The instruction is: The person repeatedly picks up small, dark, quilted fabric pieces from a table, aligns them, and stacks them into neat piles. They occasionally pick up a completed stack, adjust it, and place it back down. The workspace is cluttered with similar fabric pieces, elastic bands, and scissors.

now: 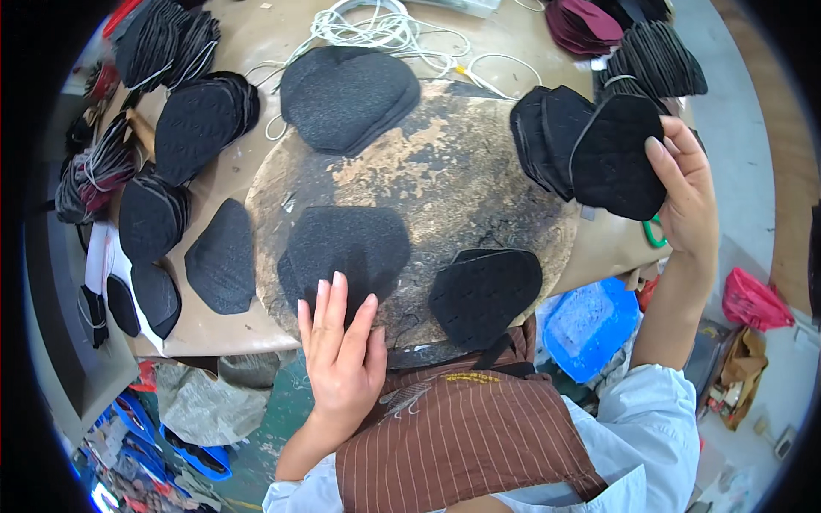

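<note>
My left hand (344,355) has its fingers stretched out, the tips at the near edge of a dark grey rounded pad (351,244) on the worn round wooden block (428,171). At the block's far right, my right hand (687,184) pinches a black quilted fabric piece (617,158) between thumb and fingers. That piece overlaps a stack of similar black pieces (545,137). Another small black stack (486,292) lies near the block's front right edge. Dark grey foam-like pads (346,94) rest at its far side.
Left of the block are black stacks (201,124) and a single dark piece (221,256). White cord (368,30) lies coiled at the back. Tied black bundles (654,64) and maroon pieces (584,26) stand at far right. A blue plastic container (590,329) sits below the table edge.
</note>
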`<action>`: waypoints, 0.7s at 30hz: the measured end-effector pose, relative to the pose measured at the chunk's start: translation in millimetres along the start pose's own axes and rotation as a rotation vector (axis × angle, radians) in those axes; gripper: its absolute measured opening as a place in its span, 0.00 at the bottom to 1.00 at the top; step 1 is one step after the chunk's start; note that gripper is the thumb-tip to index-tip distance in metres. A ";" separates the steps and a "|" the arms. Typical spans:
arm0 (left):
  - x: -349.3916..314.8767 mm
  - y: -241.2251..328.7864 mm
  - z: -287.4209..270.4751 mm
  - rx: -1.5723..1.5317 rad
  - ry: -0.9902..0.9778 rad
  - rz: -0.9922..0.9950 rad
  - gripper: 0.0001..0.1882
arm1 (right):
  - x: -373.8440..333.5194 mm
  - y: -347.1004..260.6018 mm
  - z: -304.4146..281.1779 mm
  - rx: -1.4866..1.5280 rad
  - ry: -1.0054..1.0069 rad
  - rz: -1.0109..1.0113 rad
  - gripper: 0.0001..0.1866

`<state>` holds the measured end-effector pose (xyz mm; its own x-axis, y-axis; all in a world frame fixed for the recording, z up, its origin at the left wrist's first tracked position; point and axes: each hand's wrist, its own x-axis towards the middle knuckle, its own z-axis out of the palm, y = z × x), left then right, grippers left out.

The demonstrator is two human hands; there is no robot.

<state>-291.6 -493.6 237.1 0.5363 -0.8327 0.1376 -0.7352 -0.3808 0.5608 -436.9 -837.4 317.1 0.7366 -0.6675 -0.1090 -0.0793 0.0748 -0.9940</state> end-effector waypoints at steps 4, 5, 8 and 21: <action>1.3 2.4 2.2 -0.028 0.004 0.012 0.22 | 2.0 3.2 16.7 -0.095 -0.040 -0.007 0.13; 1.8 3.5 2.1 -0.045 -0.002 -0.002 0.22 | 3.0 1.7 22.1 -0.116 -0.042 -0.019 0.13; -2.4 1.6 2.3 -0.078 -0.006 -0.020 0.23 | 6.2 -6.0 47.3 -0.085 -0.067 -0.096 0.14; -32.9 -12.7 -1.1 -0.136 0.136 -0.073 0.25 | 16.7 48.0 166.5 -0.200 -0.581 0.236 0.12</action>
<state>-299.5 -461.0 226.3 0.6440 -0.7393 0.1968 -0.6345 -0.3725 0.6772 -316.6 -721.6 267.9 0.9226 -0.1370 -0.3606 -0.3648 -0.0061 -0.9311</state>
